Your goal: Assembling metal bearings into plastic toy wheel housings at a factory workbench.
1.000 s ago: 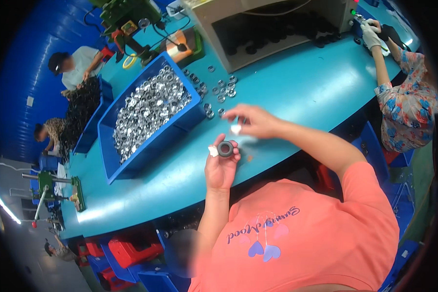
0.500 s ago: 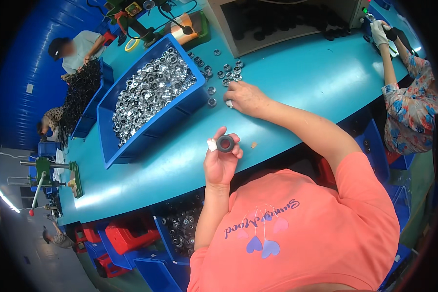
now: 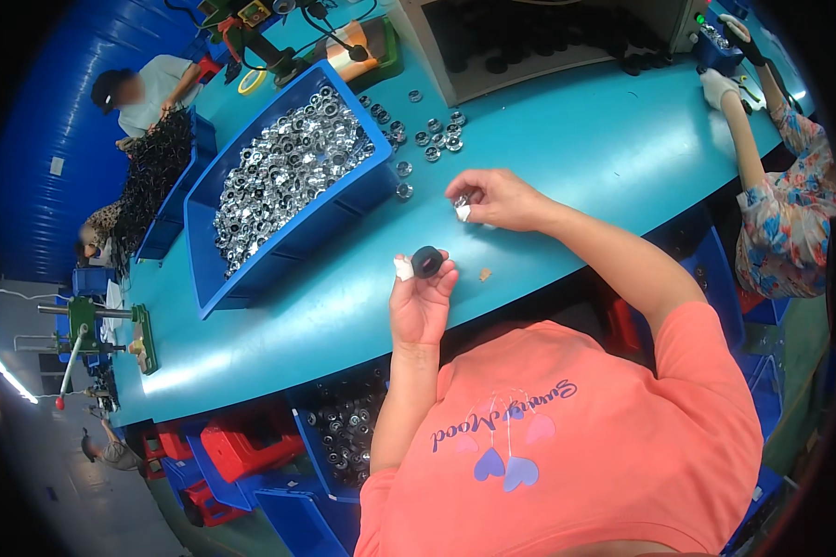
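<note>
My left hand (image 3: 422, 311) is palm up over the table's near edge, its fingers closed round a black ring-shaped part (image 3: 427, 262). White tape wraps the thumb of that hand. Farther right and a little higher, my right hand (image 3: 502, 200) pinches a small shiny clear-and-silver round part (image 3: 474, 197), partly covered by the fingers; white wrapping shows on this thumb as well. Several similar round parts (image 3: 435, 139) lie loose on the table beyond it. Many more fill the large blue bin (image 3: 293, 255) left of my hands.
The teal table (image 3: 585, 139) carries a grey-framed box (image 3: 567, 65) of black parts at the back. A green hand press (image 3: 139, 339) stands at the left end. Below the edge are blue bins and red stools (image 3: 251, 450). A co-worker's gloved hand (image 3: 720, 90) is at the right.
My right hand has drawn back from the loose parts toward my left hand, now with a round part in its fingers. The black ring has tipped in my left hand. The co-worker's hands have moved apart.
</note>
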Motion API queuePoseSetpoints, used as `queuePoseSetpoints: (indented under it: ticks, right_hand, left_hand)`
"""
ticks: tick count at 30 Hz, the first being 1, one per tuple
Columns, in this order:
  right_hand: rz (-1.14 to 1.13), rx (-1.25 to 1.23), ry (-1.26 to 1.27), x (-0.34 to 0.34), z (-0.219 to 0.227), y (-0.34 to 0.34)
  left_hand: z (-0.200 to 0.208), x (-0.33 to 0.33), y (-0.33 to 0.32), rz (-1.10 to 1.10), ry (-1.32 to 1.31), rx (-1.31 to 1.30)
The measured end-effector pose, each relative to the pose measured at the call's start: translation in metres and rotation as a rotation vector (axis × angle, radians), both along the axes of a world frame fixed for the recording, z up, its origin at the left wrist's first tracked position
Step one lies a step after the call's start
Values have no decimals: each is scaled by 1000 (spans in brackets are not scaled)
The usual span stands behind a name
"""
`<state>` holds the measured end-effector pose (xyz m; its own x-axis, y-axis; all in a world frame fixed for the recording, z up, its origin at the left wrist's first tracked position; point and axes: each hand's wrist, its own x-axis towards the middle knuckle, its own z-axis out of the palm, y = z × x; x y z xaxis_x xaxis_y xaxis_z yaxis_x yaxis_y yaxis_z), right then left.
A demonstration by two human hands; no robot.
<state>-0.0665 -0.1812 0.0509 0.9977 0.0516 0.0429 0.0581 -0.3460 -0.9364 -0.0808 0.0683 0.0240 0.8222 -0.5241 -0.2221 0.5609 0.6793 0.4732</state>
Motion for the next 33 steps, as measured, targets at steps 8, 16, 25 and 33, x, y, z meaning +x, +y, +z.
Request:
queuePoseSetpoints:
  ticks: [8,16,25,33]
  right_hand:
    - [77,434,215,-17,1,12]
    - [158,511,244,-30,14,20]
    - [150,576,196,-41,12,38]
    - [90,537,155,-46,15,47]
  left_hand:
    - [4,0,-5,36,66,83]
    - [2,-1,-3,22,26,46]
    - [0,-3,-2,-4,-19,52]
    - [5,-8,-11,58,-56,141]
